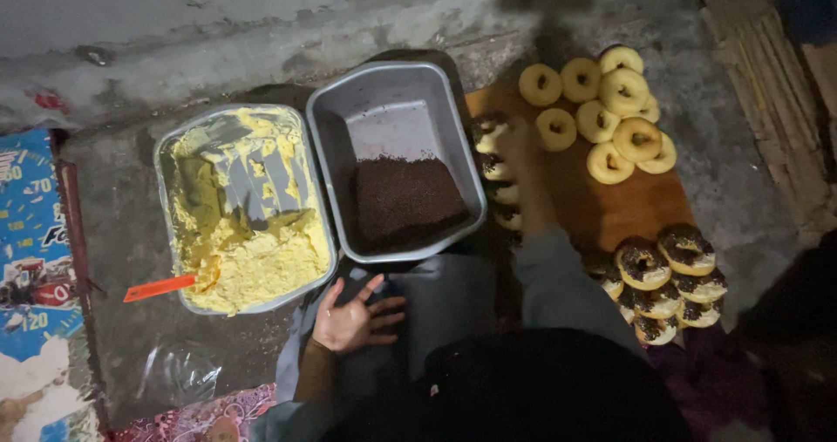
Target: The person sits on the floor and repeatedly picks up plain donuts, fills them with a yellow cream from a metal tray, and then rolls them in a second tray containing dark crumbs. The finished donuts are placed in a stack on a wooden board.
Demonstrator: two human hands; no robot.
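Resting my left hand (353, 318) flat on my grey-clad knee, fingers spread and empty, my right hand (523, 159) blurred over the dark-sprinkled doughnuts (493, 165) on the board (628, 202), grip unclear, beside the sprinkle tray (331, 146).

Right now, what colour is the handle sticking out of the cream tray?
Orange handle, head view.

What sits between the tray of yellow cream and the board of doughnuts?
A grey metal tray holding dark chocolate sprinkles sits between the cream tray and the doughnut board, in the head view.
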